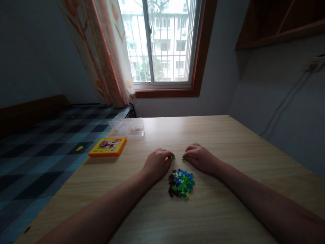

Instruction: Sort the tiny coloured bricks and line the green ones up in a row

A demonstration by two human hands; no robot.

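Both my hands rest on a light wooden table (228, 142), just beyond a small pile of tiny bricks (181, 183) in blue, green, brown and white. My left hand (157, 163) is curled, its fingertips pinching a small green brick (173, 157). My right hand (199, 157) is curled too, pinching another small green brick (182, 158). The two green bricks are a short gap apart and do not touch.
An orange-yellow flat box (108, 146) lies at the table's left edge, with a clear plastic tray (129, 127) behind it. A bed with a dark checked cover (43, 149) stands to the left. Window and curtain (106, 54) are beyond the table; a wall is on the right.
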